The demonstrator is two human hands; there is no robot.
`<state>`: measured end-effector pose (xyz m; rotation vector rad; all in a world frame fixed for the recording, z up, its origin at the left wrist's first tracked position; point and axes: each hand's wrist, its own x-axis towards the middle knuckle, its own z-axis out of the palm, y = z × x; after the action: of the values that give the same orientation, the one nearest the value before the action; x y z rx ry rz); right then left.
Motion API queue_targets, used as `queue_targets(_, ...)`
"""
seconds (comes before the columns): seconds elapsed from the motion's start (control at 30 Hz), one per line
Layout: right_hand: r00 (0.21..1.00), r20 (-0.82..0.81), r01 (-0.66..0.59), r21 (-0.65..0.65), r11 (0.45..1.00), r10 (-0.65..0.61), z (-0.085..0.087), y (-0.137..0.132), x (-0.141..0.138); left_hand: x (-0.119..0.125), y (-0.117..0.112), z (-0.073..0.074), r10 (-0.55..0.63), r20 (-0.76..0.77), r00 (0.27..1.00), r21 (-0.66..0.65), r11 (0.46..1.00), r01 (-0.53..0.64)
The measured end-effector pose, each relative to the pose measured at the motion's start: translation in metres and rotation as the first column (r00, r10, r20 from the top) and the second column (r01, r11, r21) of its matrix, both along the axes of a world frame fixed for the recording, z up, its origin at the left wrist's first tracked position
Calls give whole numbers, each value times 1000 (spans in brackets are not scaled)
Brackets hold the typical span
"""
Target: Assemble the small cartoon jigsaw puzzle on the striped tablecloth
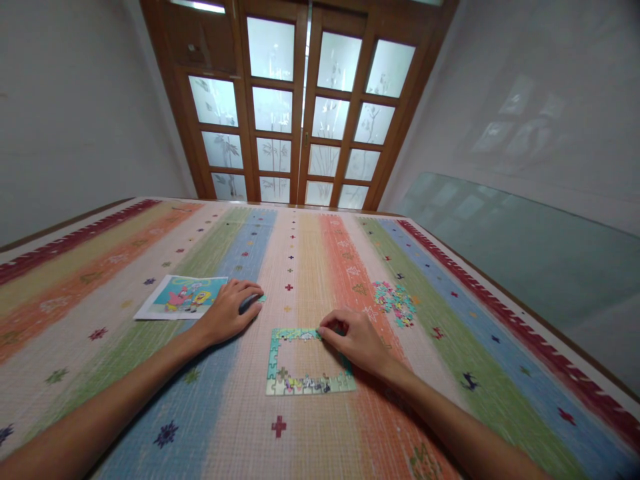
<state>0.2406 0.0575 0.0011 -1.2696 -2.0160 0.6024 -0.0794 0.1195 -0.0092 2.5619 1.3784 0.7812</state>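
Observation:
A rectangular frame of joined jigsaw puzzle pieces [273, 360] lies on the striped cloth with its middle unfilled. My right hand [353, 337] is pinched at the top edge of this frame, thumb and forefinger on a puzzle piece that they mostly cover; the hand hides the upper right corner. To the left, my left hand [233, 308] rests on the cloth with curled fingers. A small teal puzzle piece [263, 299] shows between its thumb and fingertips. Partly behind that hand is a printed cartoon picture [187, 297] with a pink and a yellow figure.
A heap of loose puzzle pieces [395, 303] sits right of my right hand. The patterned tablecloth [295, 440] covers the table. A glass-like panel [525, 227] stands along the right side, and wooden doors with frosted panes [300, 100] are beyond the far edge.

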Motion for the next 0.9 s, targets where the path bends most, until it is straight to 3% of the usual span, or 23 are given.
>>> queue_targets(0.23, 985, 170, -65, 201, 977, 31, 1, -2, -1, -2, 1, -2, 0, -8, 1000, -9, 1000, -1)
queue_targets(0.47, 978, 197, -108, 196, 975, 69, 1, -2, 0, -2, -1, -2, -12, -1, 1000, -1, 1000, 12)
queue_targets(0.9, 971, 240, -35, 159, 987, -5, -1, -3, -4, 2, -3, -2, 0, 64, 998, -53, 999, 4)
